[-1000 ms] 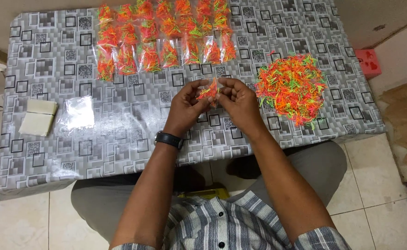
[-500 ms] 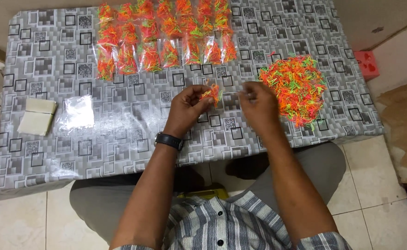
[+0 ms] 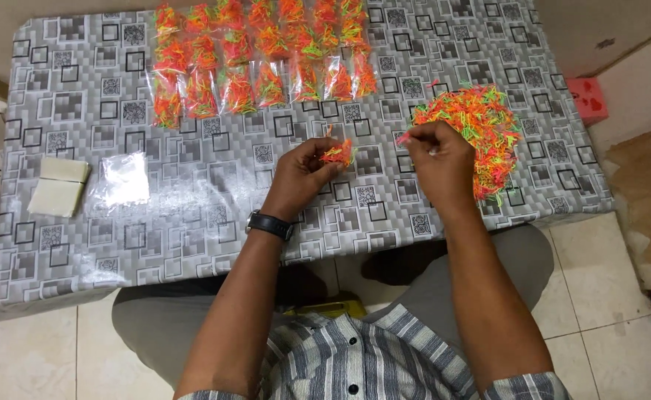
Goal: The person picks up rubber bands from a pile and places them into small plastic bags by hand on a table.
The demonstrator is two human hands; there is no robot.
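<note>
My left hand (image 3: 305, 172) holds a small bunch of orange, pink and green strips (image 3: 338, 152) above the middle of the table. My right hand (image 3: 438, 157) is closed at the left edge of a large loose pile of the same bright strips (image 3: 481, 122), pinching a few of them. Rows of small clear packets filled with strips (image 3: 259, 63) lie at the far side of the table. A black watch (image 3: 270, 224) sits on my left wrist.
The table (image 3: 192, 222) wears a grey cloth with square patterns. A stack of empty clear bags (image 3: 122, 180) and a pale flat pad (image 3: 59, 185) lie at the left. A pink box (image 3: 588, 100) stands past the right edge. Tiled floor surrounds the table.
My hands were together at the table's middle. The right hand has moved right to the loose pile, while the left hand stays put with its bunch.
</note>
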